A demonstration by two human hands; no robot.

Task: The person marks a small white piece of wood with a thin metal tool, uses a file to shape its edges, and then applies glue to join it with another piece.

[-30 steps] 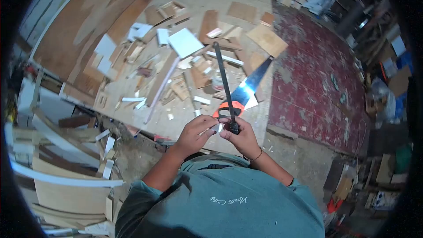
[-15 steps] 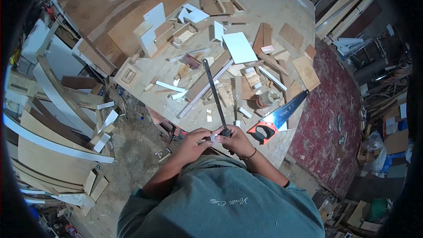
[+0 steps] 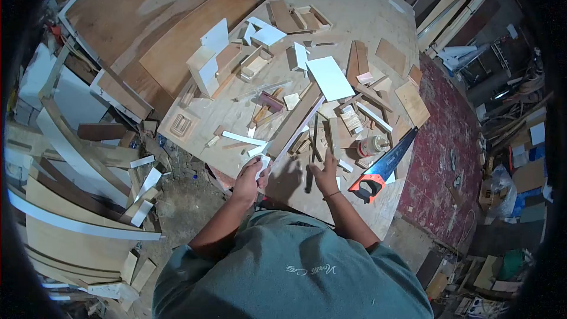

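Note:
My left hand is closed around a small white piece over the table's front edge. Further right, my right hand has its fingers apart and holds nothing. Beside its fingertips a long dark file-like tool lies on the table, its handle toward me. A handsaw with an orange and black handle rests to the right of that hand. Between the saw and the wood scraps stands a glass jar. A white rectangular board lies farther back.
The wooden table bears many offcuts, a small open wooden box and an upright white and wood assembly. Curved panels stack at the left. A red floor shows at the right.
My hands have moved apart. The dark tool has left my right hand and now lies on the table. My left hand has shifted left with the white piece.

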